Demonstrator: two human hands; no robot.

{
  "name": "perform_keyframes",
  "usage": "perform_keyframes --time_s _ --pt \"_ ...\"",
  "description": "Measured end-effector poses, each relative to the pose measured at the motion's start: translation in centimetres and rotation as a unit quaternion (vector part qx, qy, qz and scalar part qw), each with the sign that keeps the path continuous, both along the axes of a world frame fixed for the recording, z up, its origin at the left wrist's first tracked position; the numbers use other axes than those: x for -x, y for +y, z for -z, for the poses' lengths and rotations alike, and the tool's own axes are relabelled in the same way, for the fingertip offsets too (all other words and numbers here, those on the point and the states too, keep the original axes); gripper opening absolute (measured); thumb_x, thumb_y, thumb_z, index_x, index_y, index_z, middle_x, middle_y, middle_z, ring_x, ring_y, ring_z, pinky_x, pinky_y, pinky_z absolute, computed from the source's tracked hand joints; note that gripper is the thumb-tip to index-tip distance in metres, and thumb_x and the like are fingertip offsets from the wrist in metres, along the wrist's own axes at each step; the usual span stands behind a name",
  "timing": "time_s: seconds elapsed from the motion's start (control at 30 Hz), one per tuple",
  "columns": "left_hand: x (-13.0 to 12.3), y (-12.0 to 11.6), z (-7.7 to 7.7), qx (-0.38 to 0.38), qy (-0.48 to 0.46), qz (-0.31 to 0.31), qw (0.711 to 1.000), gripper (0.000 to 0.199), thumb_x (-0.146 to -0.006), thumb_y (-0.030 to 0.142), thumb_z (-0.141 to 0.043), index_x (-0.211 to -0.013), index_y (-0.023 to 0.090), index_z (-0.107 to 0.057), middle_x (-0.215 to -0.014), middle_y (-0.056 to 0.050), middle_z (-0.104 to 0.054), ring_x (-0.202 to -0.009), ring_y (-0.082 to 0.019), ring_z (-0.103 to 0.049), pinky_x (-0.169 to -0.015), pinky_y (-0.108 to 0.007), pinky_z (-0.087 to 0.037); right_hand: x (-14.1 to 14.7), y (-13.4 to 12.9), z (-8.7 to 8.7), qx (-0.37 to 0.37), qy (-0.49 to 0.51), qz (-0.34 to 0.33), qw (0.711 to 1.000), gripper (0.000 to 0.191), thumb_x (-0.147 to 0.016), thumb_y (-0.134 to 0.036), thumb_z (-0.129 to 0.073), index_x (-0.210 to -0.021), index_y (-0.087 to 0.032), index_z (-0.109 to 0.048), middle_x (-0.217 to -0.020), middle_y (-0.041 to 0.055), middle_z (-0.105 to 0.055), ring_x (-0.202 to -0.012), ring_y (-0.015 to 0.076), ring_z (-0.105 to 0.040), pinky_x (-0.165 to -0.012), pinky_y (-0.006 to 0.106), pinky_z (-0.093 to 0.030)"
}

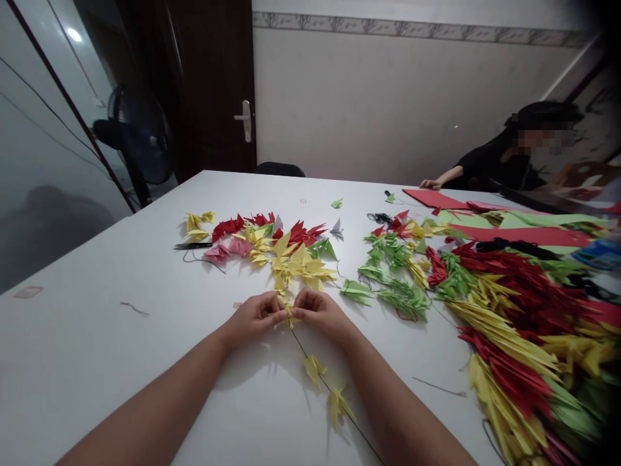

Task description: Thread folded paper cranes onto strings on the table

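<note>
My left hand [259, 317] and my right hand [321, 315] meet over the table, both pinched on one small yellow paper crane [290, 312] between the fingertips. A dark string [299, 344] runs from it toward the lower right. Threaded lower on that string are a yellow folded crane [315, 370] and another yellow crane [339, 408], apart from each other. Just beyond my hands lies a cluster of yellow paper cranes [303, 265], with red cranes [303, 233] and pink cranes [228, 249] around it. My fingers partly hide the crane they hold.
Black scissors [193, 246] lie left of the cranes. Green strung cranes [402, 298] and a large pile of red cranes [519, 285] fill the right side, near red paper sheets [431, 199]. Across the table sits another person [504, 155]. Loose thread [134, 308] lies at left.
</note>
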State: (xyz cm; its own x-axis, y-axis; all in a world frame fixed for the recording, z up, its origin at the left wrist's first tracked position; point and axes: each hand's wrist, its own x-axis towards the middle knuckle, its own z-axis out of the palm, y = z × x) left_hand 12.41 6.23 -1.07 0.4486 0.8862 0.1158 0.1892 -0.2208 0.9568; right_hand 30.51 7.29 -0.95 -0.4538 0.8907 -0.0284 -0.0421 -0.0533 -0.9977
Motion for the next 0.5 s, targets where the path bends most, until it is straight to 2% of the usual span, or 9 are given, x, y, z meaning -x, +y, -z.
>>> perform_keyframes --time_s 0.27,0.5 --pt "-0.02 0.16 0.2 0.002 -0.005 0.013 1.0 0.03 -0.075 0.043 -0.056 -0.067 0.016 -0.046 -0.068 -0.001 -0.053 -0.064 -0.012 -0.048 -0.059 -0.024 -0.036 0.18 0.03 -0.01 -0.01 0.075 -0.028 0.997 0.037 -0.056 -0.038 -0.076 -0.069 -0.017 -0.048 -0.061 -0.0054 -0.049 -0.056 0.0071 -0.044 -0.053 0.021 -0.031" --pt "0.03 0.21 0.31 -0.007 0.002 0.003 1.0 0.031 -0.076 0.042 -0.056 -0.064 0.017 -0.042 -0.07 -0.001 -0.054 -0.067 -0.013 -0.048 -0.062 -0.025 -0.037 0.08 -0.17 0.04 -0.039 0.059 -0.017 0.997 0.034 -0.061 -0.042 -0.072 -0.07 -0.018 -0.048 -0.063 -0.0046 -0.046 -0.056 0.0078 -0.042 -0.054 0.022 -0.032"
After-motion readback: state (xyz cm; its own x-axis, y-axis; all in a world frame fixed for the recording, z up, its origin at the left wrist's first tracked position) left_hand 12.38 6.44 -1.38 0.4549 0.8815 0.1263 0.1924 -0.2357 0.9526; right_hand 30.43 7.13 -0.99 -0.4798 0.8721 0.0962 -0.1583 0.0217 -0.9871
